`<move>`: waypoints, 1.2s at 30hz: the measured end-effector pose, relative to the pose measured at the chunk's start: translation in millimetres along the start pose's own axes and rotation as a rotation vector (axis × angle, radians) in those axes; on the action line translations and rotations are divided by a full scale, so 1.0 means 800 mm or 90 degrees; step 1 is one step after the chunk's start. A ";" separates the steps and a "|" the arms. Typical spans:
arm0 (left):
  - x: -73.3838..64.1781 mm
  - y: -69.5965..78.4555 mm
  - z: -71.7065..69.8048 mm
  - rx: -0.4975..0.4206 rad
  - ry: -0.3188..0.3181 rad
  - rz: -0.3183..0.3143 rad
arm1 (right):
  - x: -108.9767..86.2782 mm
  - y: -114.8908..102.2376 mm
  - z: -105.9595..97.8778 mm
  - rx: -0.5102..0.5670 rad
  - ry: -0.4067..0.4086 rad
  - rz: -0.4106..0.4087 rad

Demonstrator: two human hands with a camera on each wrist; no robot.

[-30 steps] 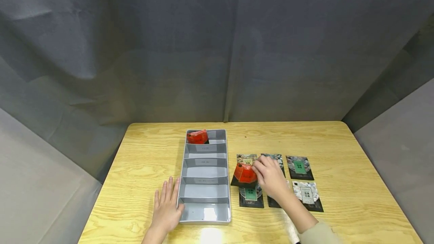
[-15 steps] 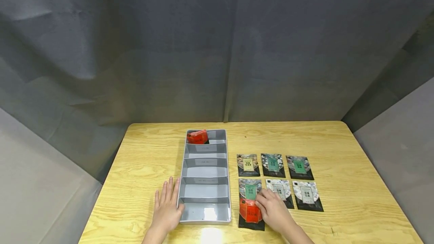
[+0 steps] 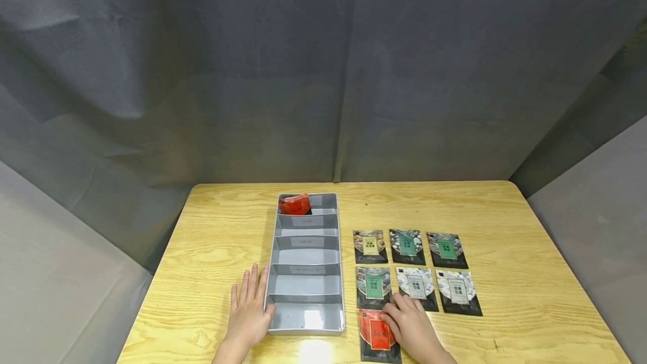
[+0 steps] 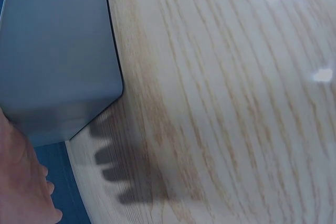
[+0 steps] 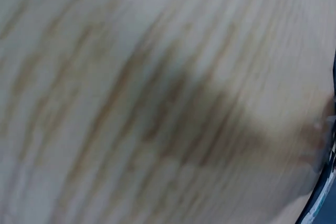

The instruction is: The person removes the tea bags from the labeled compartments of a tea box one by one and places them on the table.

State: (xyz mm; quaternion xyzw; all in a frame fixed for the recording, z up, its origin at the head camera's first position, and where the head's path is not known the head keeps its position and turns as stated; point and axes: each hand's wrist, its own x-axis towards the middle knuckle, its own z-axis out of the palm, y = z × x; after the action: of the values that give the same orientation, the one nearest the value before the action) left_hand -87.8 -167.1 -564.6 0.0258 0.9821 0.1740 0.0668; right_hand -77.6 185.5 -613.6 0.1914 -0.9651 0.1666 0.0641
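A red-and-black tea packet (image 3: 380, 335) lies close to the table's front, and my right hand (image 3: 413, 327) pinches its right edge with curled fingers. How firm that hold is cannot be seen; the right wrist view is blurred and catches mostly table. My left hand (image 3: 247, 313) rests with straight, spread fingers on the left side of a grey compartment tray (image 3: 342, 274). Its thumb lies over the tray's rim near the front. The left wrist view shows part of this left hand (image 4: 18, 177) against the tray's outer wall (image 4: 58, 40). Another red packet (image 3: 295, 204) leans in the farthest compartment.
Right of the tray lie two rows of packets: yellow-labelled (image 3: 370, 246), green-labelled (image 3: 406, 246), another green (image 3: 447, 250) behind; green (image 3: 373, 287) and two white ones (image 3: 417, 287) in front. A grey curtain (image 3: 323, 72) hangs behind the wooden table (image 3: 222, 223).
My right hand has brought the red packet from above the other packets toward the table's front, uncovering the left packets. The left hand and tray have stayed in place.
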 end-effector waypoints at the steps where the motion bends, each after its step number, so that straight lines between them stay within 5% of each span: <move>1: 0.000 0.000 0.000 -0.004 0.002 0.001 | -0.001 0.000 0.001 -0.002 0.003 0.001; 28: 0.000 0.001 0.000 0.004 0.014 0.005 | 0.000 -0.004 0.008 -0.015 0.040 0.020; 36: -0.001 0.002 -0.003 0.010 0.021 0.010 | 0.030 -0.009 -0.012 0.032 0.105 -0.014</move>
State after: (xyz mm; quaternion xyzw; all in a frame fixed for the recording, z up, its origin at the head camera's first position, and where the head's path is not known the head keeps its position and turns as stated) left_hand -87.1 -166.4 -561.3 0.0316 0.9842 0.1674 0.0491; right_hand -96.1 174.4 -598.3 0.1891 -0.9499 0.2056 0.1400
